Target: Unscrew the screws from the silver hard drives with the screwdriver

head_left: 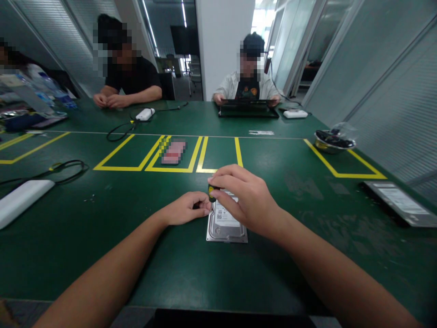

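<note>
A silver hard drive point(227, 231) with a white label lies flat on the green table in front of me. My right hand point(247, 193) is above it, thumb and fingers closed around the black-and-yellow handle of what looks like a screwdriver point(212, 192), held upright over the drive's left edge. Its shaft and tip are hidden. My left hand point(187, 207) rests on the table at the left, its fingers curled and the thumb and fingertips closed at the drive's left edge.
Another drive-like metal unit point(404, 202) lies at the right, below a bowl of black items point(334, 140). Yellow tape outlines cross the table, with a pinkish phone point(174, 151) inside one. White power bank-like boxes point(23, 200) and cables lie left. Two people sit opposite, one holding a black panel point(248, 109).
</note>
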Tool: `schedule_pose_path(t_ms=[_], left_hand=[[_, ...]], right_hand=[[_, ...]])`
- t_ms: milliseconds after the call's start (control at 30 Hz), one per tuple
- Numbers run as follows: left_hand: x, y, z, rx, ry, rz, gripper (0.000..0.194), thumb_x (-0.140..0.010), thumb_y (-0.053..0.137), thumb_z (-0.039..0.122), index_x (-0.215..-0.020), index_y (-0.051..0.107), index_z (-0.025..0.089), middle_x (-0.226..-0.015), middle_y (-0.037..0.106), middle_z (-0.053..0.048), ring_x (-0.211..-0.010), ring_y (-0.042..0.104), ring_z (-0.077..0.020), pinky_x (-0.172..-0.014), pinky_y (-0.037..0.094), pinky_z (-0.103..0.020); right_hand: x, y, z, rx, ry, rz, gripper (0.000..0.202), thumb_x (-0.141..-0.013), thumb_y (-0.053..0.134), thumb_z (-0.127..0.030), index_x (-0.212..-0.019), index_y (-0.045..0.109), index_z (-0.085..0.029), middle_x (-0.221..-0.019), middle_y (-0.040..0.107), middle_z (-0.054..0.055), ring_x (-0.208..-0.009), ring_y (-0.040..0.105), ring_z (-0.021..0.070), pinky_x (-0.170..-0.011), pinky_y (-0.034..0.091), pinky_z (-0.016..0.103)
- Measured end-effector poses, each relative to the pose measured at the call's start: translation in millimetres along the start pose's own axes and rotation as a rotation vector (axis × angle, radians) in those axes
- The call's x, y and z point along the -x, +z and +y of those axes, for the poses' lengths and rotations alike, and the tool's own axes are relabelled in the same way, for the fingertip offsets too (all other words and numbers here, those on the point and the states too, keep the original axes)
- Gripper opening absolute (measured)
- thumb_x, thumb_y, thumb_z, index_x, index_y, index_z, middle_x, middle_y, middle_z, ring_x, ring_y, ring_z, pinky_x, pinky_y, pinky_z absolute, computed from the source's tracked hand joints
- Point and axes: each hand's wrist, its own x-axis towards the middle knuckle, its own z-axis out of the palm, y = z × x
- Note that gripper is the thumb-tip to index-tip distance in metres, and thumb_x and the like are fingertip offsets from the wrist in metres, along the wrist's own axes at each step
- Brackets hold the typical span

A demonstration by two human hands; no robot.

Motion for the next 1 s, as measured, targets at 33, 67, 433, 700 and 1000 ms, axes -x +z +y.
schedule_pose_path(t_ms=[33,67,433,700,1000], left_hand=[[0.0,-0.1,0.4,-0.003,0.002,0.005,0.017,-0.088,0.060,0.031,-0.092,0.062,0.015,-0.089,0.063,-0.003,-0.081,0.057,-0.0171,-0.073,0.044,-0.029],[0.1,-0.1,0.8,-0.006,0.002,0.008,0.017,-0.088,0.060,0.031,-0.093,0.062,0.015,-0.090,0.064,-0.003,-0.081,0.057,-0.0173,-0.074,0.044,-0.029],[0.0,-0.2,1.4,-0.009,-0.013,-0.004,0.019,-0.089,0.060,0.033,-0.089,0.061,0.014,-0.081,0.059,-0.001,-0.076,0.055,-0.0158,-0.069,0.043,-0.028],[0.5,0.2,2.4,-0.013,-0.004,0.016,0.022,-0.087,0.060,0.036,-0.095,0.061,0.015,-0.086,0.062,-0.003,-0.079,0.057,-0.0174,-0.072,0.046,-0.030],[0.1,0.6,1.1,-0.011,-0.010,-0.005,0.020,-0.089,0.059,0.034,-0.091,0.061,0.014,-0.086,0.063,-0.003,-0.078,0.057,-0.0171,-0.072,0.045,-0.030]], right_hand=[[0.3,0.7,-0.1,0.002,0.002,0.010,0.018,-0.094,0.055,-0.021,-0.107,0.066,-0.013,-0.107,0.062,0.011,-0.097,0.060,0.0171,-0.086,0.052,0.032],[0.6,1.4,-0.3,0.008,0.007,0.025,0.018,-0.093,0.057,-0.023,-0.105,0.066,-0.014,-0.105,0.062,0.011,-0.095,0.060,0.0172,-0.083,0.053,0.032],[-3.1,-5.3,-6.8,-0.059,0.006,0.008,0.023,-0.092,0.051,-0.011,-0.111,0.064,-0.012,-0.109,0.069,0.009,-0.104,0.062,0.0178,-0.094,0.050,0.034],[-2.2,-2.9,-7.5,-0.055,0.051,0.040,0.018,-0.090,0.058,-0.016,-0.103,0.070,-0.010,-0.099,0.063,0.011,-0.092,0.061,0.0168,-0.080,0.052,0.030],[-2.7,-5.7,-9.5,-0.075,0.008,0.016,0.027,-0.091,0.049,-0.010,-0.110,0.067,-0.008,-0.117,0.068,0.014,-0.110,0.063,0.0183,-0.097,0.052,0.035]])
